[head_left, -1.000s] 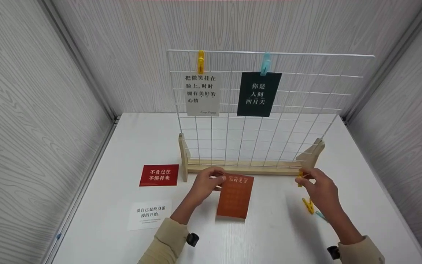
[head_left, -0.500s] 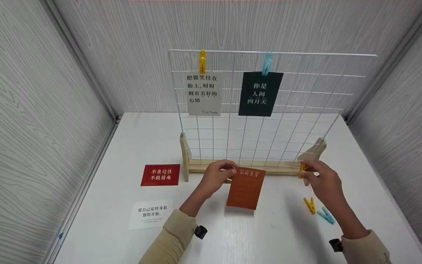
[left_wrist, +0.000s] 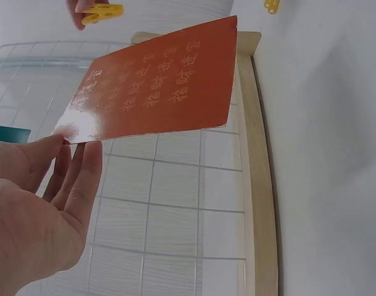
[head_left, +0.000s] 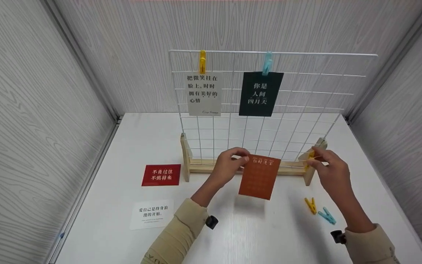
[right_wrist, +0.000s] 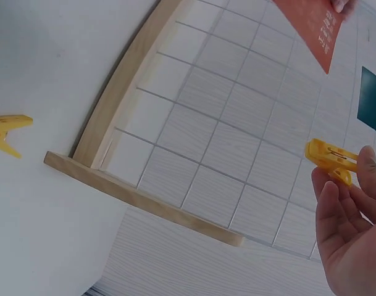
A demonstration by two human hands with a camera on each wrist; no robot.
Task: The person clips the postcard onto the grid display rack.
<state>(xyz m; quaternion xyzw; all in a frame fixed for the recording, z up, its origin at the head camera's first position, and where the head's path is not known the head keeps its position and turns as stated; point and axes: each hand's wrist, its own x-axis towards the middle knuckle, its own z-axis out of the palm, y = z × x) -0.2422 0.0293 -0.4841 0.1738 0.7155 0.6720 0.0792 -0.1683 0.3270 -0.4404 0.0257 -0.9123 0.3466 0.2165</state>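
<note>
My left hand (head_left: 229, 165) pinches an orange-red card (head_left: 259, 178) by its upper left corner, holding it above the table in front of the wire grid. Pale lettering runs over the card's face in the left wrist view. In my right hand (head_left: 330, 168) a yellow clothespin (right_wrist: 330, 155) is pinched between thumb and fingers, near the grid's right wooden foot. On the white wire grid rack (head_left: 229, 135), a yellow clothespin (head_left: 202, 62) holds a white card (head_left: 203, 94) and a light blue clothespin (head_left: 267, 64) holds a dark green card (head_left: 261, 94).
A yellow clothespin (head_left: 310, 206) and a light blue clothespin (head_left: 327, 215) lie on the table below my right hand. To the left lie a red card (head_left: 161, 175) and a white card (head_left: 152, 214). The rack's wooden base (head_left: 211, 168) spans the table; grey panels enclose three sides.
My left hand has carried the orange-red card up and to the right, toward the grid. My right hand has risen slightly with its yellow clothespin, uncovering the light blue one on the table.
</note>
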